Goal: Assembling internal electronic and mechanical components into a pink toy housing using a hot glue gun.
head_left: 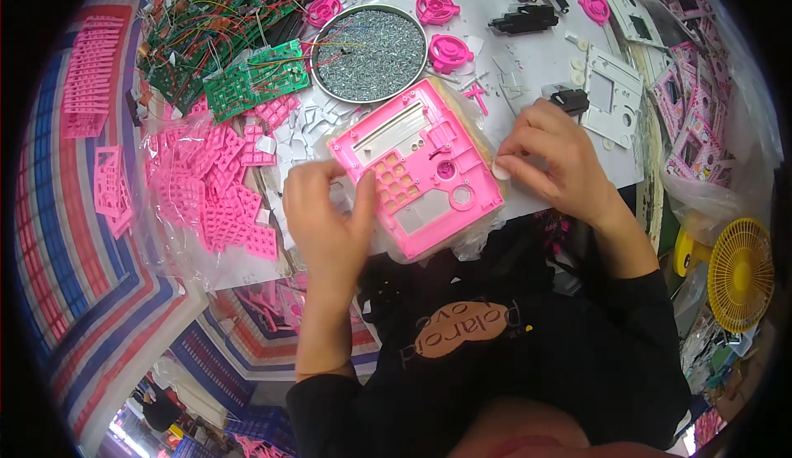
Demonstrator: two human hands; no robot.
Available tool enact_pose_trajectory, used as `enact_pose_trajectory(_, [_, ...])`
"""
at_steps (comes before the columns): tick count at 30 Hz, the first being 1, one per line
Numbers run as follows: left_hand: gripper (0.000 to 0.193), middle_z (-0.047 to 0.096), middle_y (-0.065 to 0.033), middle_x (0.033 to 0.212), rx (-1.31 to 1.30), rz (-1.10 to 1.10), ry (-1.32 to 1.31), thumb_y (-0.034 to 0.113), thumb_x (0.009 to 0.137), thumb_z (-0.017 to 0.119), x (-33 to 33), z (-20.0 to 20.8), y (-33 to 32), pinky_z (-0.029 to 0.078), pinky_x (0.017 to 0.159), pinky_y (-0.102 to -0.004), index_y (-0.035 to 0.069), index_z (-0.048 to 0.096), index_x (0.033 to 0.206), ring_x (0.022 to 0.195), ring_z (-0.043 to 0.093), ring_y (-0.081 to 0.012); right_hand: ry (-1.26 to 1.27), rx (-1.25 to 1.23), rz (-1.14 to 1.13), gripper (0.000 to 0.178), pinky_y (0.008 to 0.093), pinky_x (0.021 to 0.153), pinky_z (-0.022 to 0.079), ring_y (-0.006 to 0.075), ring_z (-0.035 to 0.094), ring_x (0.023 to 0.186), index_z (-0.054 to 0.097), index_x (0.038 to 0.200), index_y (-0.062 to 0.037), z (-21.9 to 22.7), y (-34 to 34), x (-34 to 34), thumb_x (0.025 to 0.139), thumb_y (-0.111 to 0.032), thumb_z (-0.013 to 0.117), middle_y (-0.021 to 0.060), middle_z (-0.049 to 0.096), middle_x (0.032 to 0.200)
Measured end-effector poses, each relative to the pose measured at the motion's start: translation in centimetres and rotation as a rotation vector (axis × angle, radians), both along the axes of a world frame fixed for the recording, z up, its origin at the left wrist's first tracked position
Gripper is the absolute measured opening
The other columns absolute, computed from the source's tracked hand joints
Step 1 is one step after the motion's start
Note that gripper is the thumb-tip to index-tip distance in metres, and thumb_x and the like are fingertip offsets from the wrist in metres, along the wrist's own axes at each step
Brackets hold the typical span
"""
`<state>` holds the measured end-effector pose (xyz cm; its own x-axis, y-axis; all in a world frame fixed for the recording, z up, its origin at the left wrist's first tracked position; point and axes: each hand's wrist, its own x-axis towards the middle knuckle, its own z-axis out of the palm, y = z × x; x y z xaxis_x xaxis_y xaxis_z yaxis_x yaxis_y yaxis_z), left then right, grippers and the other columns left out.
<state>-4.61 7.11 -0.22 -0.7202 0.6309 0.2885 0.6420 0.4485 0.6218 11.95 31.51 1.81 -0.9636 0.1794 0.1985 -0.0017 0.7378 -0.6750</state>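
Observation:
A pink plastic casing (425, 149), its inner side up, lies tilted on a padded block wrapped in clear plastic (472, 124). It has a grid of square key holes, a clear window and round openings. My left hand (326, 219) is at its left edge, thumb over the rim by the key holes and the other fingers curled along the outside. At the casing's right side, my right hand (554, 157) pinches a small white disc (500, 170) between thumb and fingers. The disc is partly covered by the fingertips.
Beyond the casing stands a round metal tray (314, 56) of screws. Wired green circuit boards (256, 79) and pink keypads (219, 186) pile up at left. Pink round parts (451, 52), black parts (524, 19) and a white panel (612, 91) lie around; a yellow fan (741, 275) is at right.

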Motion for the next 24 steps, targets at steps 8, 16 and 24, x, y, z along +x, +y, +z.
enact_pose_trajectory(8, [0.033, 0.051, -0.0142, 0.066, -0.185, 0.008, -0.238, 0.018, 0.089, 0.072, 1.5, -0.8, -1.7, 0.04, 0.059, -0.0433, 0.001, 0.052, 0.07, 0.062, 0.052, -0.0334, -0.136, -0.473, -0.158, 0.01, 0.0304, 0.065, 0.053, 0.0161, 0.067, 0.076, 0.066, 0.093, -0.0009, -1.1, -1.9, 0.7, 0.092, -0.01, 0.07, 0.0092, 0.069, 0.09])
enact_pose_trajectory(16, [0.024, 0.057, -0.015, 0.067, -0.085, 0.15, -0.301, 0.013, 0.09, 0.069, 0.0, 0.8, -2.0, 0.041, 0.055, -0.0381, -0.003, 0.059, 0.074, 0.056, 0.054, -0.0265, -0.164, -1.131, -0.281, 0.008, 0.023, 0.059, 0.054, 0.0125, 0.068, 0.07, 0.063, 0.097, -0.0024, -1.9, 1.2, 2.5, 0.097, -0.009, 0.066, 0.0105, 0.074, 0.094])
enact_pose_trajectory(24, [0.035, 0.053, -0.0081, 0.054, -0.341, 0.002, -0.344, 0.023, 0.088, 0.077, 3.5, 0.7, -2.9, 0.039, 0.051, -0.0341, 0.0, 0.061, 0.067, 0.05, 0.05, -0.0172, -0.259, -1.229, -0.233, 0.018, 0.0204, 0.051, 0.042, 0.0073, 0.053, 0.059, 0.065, 0.105, -0.001, -2.9, 0.1, 1.9, 0.102, -0.015, 0.055, 0.001, 0.059, 0.078])
